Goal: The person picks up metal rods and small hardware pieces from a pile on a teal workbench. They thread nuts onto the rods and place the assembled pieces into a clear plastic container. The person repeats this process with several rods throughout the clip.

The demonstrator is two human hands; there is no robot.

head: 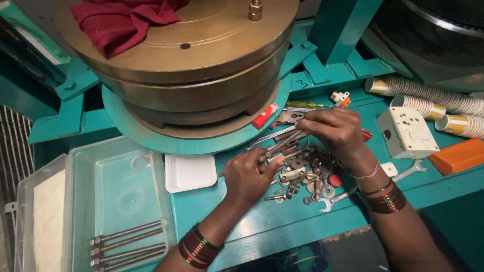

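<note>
Long bolt [281,144] held between both my hands above the pile of metal parts [307,174] on the teal bench [282,216].

Head view: my left hand [248,176] is closed around the bolt's lower end, and my right hand [335,132], at two o'clock from it, pinches the upper end. More long bolts [128,246] lie in the clear tray [118,201] at eight o'clock; paper cups [433,100] lie at two o'clock.

Big round press block [201,60] is dull brassy metal, smooth, with a soft red cloth [121,20] on top. The bench [282,216] is painted teal metal, scuffed. Near left is a clear glossy plastic tray [116,191]. The bolt pile [307,171] is grimy steel, and the far-right cups [438,98] are paper.
</note>
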